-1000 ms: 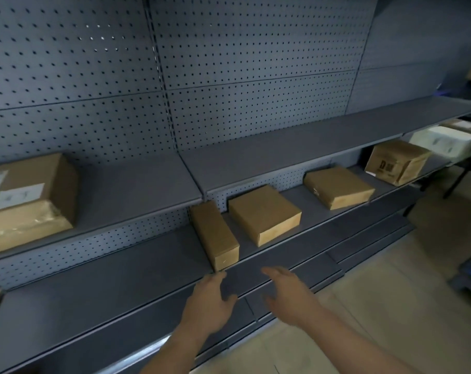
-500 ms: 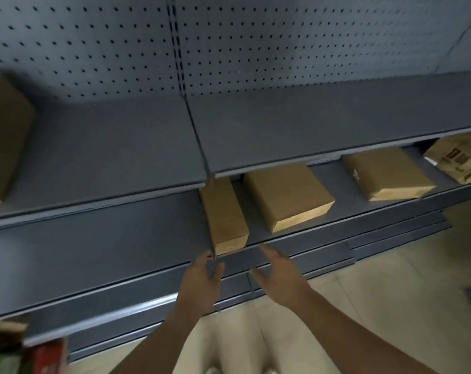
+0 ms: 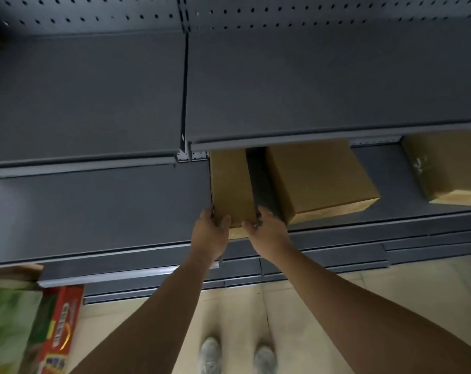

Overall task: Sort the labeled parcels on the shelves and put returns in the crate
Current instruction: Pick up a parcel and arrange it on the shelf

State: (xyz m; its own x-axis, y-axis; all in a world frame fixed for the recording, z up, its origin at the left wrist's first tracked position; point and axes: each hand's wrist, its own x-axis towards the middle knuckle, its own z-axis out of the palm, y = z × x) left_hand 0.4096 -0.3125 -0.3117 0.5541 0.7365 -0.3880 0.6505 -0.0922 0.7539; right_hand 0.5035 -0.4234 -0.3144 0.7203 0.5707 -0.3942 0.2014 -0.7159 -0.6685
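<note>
On the lower shelf (image 3: 94, 206), seen from the head camera, the narrow parcel (image 3: 233, 184) is lying lengthwise, just right of the seam between the two shelf bays. Its near end is sitting close to the shelf's front edge. Its far end is running out of sight under the upper shelf (image 3: 309, 85), which is overhanging and hiding the back of this level.

The left hand (image 3: 210, 233) is gripping the parcel's near left corner, with the thumb lying on top and the fingers curling round the left side. The right hand (image 3: 268, 233) is gripping the near right corner the same way. Its fingertips are pressing into the dark gap between this parcel and the second parcel (image 3: 318, 179) just beside it. Both hands are covering most of the parcel's near face.

The second parcel is lying at an angle with its far part also tucked under the overhang. A third parcel (image 3: 444, 168) is being cut off by the right edge of the picture, and a pale mark on its top is too blurred to read.

Left of the narrow parcel, the lower shelf is stretching away as bare grey surface. A red and green carton (image 3: 59, 327) is poking in at the near left, with blurred print and its left part cut off. Two shoes (image 3: 210, 354) are standing on the pale floor (image 3: 336, 287) in front of the shelving.
</note>
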